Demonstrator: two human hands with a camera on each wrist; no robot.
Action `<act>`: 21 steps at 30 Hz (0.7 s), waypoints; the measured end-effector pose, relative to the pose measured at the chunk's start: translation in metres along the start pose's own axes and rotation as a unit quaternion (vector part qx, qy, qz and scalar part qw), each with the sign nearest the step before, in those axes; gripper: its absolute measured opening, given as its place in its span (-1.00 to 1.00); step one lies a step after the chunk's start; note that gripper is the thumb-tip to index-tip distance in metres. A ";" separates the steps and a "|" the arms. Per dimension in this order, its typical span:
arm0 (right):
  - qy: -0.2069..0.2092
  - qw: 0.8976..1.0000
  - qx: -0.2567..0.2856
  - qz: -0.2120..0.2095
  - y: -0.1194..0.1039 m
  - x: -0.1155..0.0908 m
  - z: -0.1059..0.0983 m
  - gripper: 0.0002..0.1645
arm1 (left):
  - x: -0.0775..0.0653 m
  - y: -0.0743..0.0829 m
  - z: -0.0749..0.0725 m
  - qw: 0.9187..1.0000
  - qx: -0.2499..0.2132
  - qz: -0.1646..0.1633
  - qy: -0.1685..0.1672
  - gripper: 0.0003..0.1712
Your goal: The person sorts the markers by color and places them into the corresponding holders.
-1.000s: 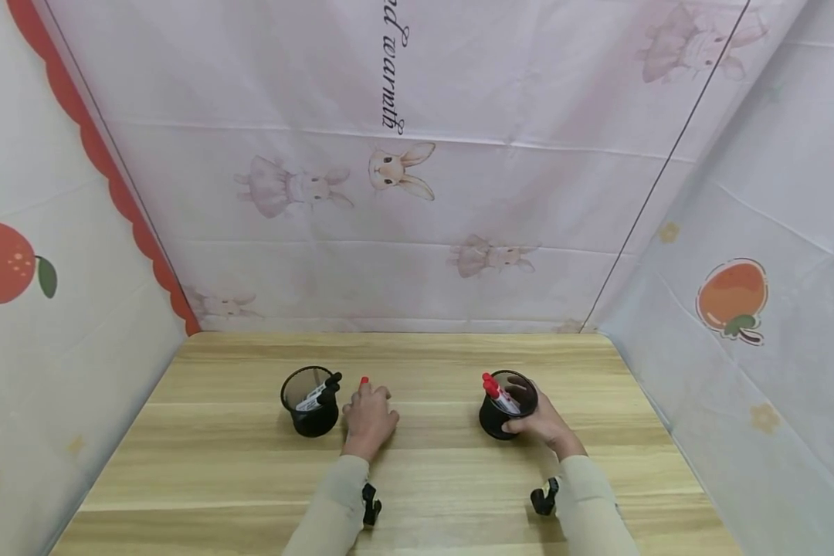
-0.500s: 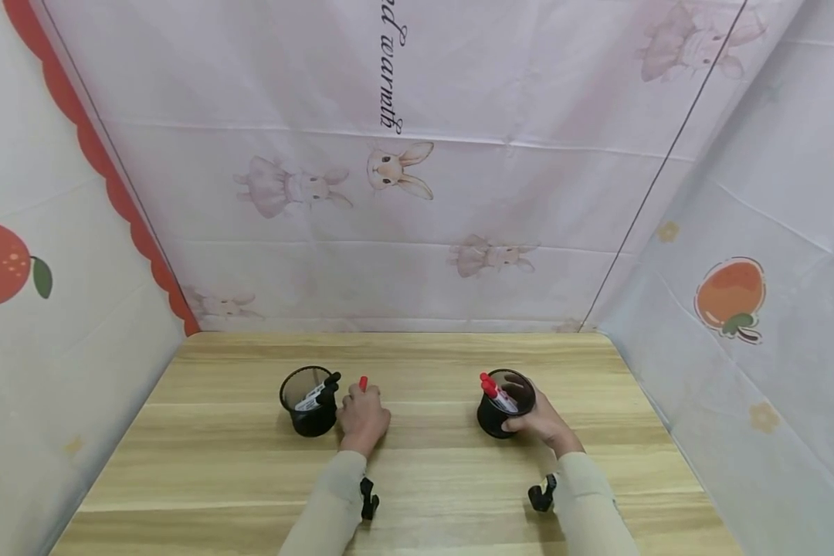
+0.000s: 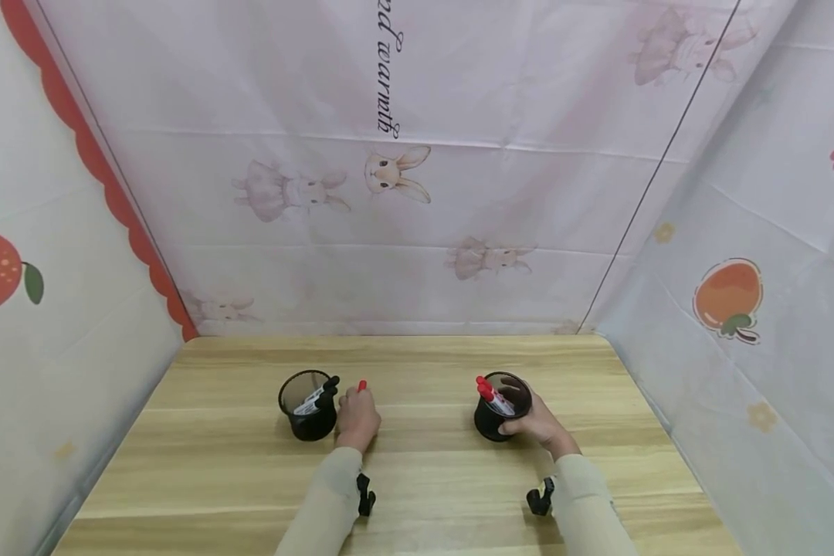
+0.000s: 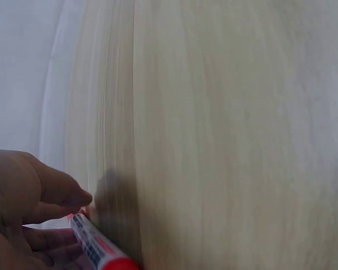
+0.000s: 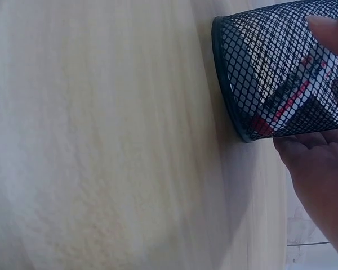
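Observation:
Between the two cups, my left hand holds a red-and-white marker low over the table; its red tip pokes out beyond the fingers in the head view. The left wrist view shows thumb and fingers around one end of it. My right hand grips a black mesh pen cup from its right side, with the thumb in front. Red markers lean inside that cup, their red ends above the rim. Just left of my left hand stands another black mesh pen cup with black markers in it.
Both cups stand on a light wood-grain table. A printed cloth wall rises at its back edge, with further cloth walls at left and right. Each wrist carries a black mount.
My left hand has shifted slightly left, closer to the cup of black markers, and its fingers have drawn in around the red marker. My right hand keeps its grip on the cup.

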State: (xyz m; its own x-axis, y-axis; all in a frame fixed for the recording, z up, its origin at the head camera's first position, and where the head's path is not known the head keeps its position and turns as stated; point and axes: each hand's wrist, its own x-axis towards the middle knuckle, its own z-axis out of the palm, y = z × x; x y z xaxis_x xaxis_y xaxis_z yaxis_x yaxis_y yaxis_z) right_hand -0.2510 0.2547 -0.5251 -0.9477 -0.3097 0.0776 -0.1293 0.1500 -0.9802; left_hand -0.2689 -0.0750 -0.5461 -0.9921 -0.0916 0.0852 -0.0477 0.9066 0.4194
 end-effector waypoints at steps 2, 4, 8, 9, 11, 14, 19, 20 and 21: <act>0.004 1.000 -0.002 -0.004 0.001 0.000 0.000 0.12 | 0.000 -0.001 -0.001 1.000 -0.005 0.015 0.013 -0.92; 0.007 1.000 -0.002 -0.004 0.002 0.000 0.000 0.12 | 0.000 -0.003 -0.001 0.999 -0.003 0.029 0.025 -0.94; 0.001 1.000 -0.005 0.000 0.003 0.000 0.001 0.11 | 0.000 -0.006 0.000 0.999 0.003 0.039 0.037 -0.92; -0.001 1.000 -0.006 0.001 0.004 0.000 0.002 0.12 | 0.001 -0.006 0.000 0.999 0.004 0.039 0.037 -0.92; 0.000 1.000 -0.012 -0.001 0.004 0.000 0.002 0.11 | 0.001 -0.007 0.000 0.998 0.000 0.040 0.038 -0.92; 0.002 1.000 -0.011 -0.008 0.005 0.000 0.001 0.11 | 0.002 -0.006 -0.001 0.998 -0.016 0.039 0.042 -0.88; -0.003 1.000 -0.007 -0.005 0.004 0.001 -0.001 0.12 | 0.000 -0.005 -0.006 0.996 -0.064 0.030 0.062 -0.70; -0.004 1.000 -0.005 -0.002 0.003 0.001 0.000 0.12 | 0.000 -0.005 -0.006 0.995 -0.070 0.028 0.065 -0.68; -0.004 1.000 -0.006 0.000 0.003 0.001 -0.001 0.12 | 0.000 -0.005 -0.007 0.994 -0.076 0.027 0.067 -0.65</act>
State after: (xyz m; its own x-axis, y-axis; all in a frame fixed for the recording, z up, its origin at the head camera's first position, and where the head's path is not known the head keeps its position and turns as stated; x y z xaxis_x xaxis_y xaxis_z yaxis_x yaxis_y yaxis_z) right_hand -0.2524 0.2553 -0.5281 -0.9455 -0.3166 0.0762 -0.1326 0.1605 -0.9781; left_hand -0.2677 -0.0825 -0.5419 -0.9679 -0.1084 0.2265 0.0327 0.8398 0.5419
